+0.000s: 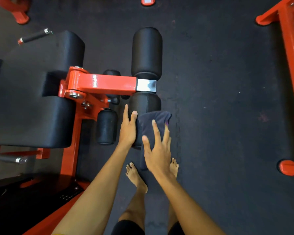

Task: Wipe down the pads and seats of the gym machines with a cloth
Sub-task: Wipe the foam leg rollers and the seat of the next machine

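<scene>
Your right hand [157, 150] lies flat on the dark purple-grey folded cloth [154, 118]. The fingers are straight and spread, pressing the cloth down rather than curling round it. The cloth is draped over the near end of the black cylindrical roller pad [145, 101], the one on your side of the red steel arm [102, 83]. A loose tail hangs past the roller's end, under your palm.

Your left hand [128, 128] is also open and holds nothing. Its straight fingers lie along the roller's left side, likely to steady it.

The cloth looks soft, light and limp, so it will probably bunch or slip on the smooth black covering if you push from one edge. Keep your palm over its middle, and gather the hanging tail before you sweep. The roller looks firm but slightly yielding, and it may turn on its axle under a sideways stroke, so brace it with the left hand. I cannot tell whether the cloth reaches round the roller's underside, as your hand hides that part.

The matching black roller [147, 51] sits beyond the arm. The smaller black roller [106, 126] is to your left, and the broad black padded seat [31, 119] is at the left edge of the machine.
</scene>
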